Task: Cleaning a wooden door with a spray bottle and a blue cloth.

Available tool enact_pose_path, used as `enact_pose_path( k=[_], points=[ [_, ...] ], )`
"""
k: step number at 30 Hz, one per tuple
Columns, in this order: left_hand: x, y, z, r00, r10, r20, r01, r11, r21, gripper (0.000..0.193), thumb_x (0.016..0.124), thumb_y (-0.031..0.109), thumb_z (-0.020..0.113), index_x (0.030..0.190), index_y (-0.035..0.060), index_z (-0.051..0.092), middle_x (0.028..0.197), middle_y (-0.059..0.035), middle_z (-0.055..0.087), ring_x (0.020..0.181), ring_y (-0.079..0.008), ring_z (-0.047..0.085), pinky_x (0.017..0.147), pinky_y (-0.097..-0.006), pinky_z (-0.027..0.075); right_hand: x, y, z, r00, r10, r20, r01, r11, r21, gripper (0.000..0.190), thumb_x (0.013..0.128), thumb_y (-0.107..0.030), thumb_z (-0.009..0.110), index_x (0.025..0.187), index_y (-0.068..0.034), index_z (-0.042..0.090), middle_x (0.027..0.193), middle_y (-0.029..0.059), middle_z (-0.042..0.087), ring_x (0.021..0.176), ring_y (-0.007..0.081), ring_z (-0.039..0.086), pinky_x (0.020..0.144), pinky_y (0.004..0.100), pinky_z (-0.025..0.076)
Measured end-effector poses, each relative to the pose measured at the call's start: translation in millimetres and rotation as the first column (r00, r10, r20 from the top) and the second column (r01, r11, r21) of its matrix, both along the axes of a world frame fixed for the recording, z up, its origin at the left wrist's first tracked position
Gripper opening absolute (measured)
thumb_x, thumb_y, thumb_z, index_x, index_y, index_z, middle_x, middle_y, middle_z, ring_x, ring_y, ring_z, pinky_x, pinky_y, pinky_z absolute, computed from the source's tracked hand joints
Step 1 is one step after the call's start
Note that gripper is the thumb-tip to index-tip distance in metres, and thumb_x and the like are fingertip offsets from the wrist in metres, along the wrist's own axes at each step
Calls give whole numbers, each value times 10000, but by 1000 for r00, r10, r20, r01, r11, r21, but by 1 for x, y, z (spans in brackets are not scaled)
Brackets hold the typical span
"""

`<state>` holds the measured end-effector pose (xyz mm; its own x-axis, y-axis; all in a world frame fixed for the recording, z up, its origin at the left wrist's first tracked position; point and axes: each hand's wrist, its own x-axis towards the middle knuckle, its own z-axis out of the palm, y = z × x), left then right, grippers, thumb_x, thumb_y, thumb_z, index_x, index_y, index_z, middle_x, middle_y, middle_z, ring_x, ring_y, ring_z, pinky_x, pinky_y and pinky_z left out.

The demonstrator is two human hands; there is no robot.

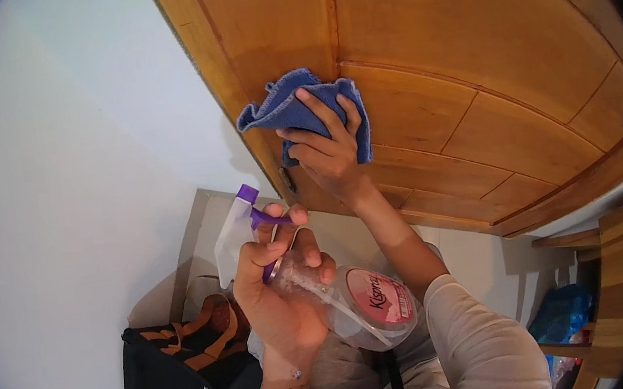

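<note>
My right hand [328, 140] presses a folded blue cloth [300, 105] against a panelled wooden door [414, 36], near its left edge, with the fingers spread over the cloth. Lower and to the left, my left hand [282, 291] grips a clear plastic spray bottle [369, 304] by its neck. The bottle is tilted, with its white and purple trigger head [237, 233] pointing up and away from me. Fingers of that hand lie at the purple trigger. A pink label and a dip tube show on the bottle, and little or no liquid can be made out inside.
A white wall [69, 166] fills the left side. A black bag with orange straps [165, 381] stands at the lower left. At the lower right is a wooden shelf or rack [619, 273] with a blue plastic bag [562, 312]. Pale floor tiles [470, 251] show below the door.
</note>
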<state>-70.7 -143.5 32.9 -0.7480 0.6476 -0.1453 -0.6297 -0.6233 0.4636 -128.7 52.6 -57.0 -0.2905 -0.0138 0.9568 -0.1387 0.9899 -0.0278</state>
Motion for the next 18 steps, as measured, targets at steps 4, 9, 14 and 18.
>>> enact_pose_path(
  k=[4,9,14,18],
  points=[
    [-5,-2,0,1000,9,7,-9,1000,-11,297,860,152,500,1133,72,588,1048,-93,611,703,-170,523,595,-346,457,-4,-1,-19,1000,14,-21,-14,1000,-4,197,737,-80,723,647,-151,562,1006,-66,748,1337,307,529,1146,543,215],
    [-4,6,2,999,-21,24,22,999,-29,289,867,156,492,1127,75,591,1038,-87,604,697,-164,513,569,-319,456,12,-1,-106,992,-19,125,22,999,-27,145,767,-118,703,664,-132,602,1010,-38,740,1338,292,528,1150,565,240],
    [-5,5,1,1000,-14,3,14,998,-55,279,868,159,497,1114,77,601,1025,-87,600,685,-161,505,543,-294,457,33,4,-139,953,-5,302,18,999,-41,73,757,-109,675,691,-119,644,963,-5,726,1334,279,532,1159,585,288],
    [-4,9,3,1000,-10,16,11,998,-67,266,854,158,524,1090,82,623,1017,-90,614,681,-161,513,543,-296,458,42,22,-63,979,-55,198,29,991,132,83,714,-96,685,660,-101,623,959,10,727,1336,331,522,1145,617,322]
  ],
)
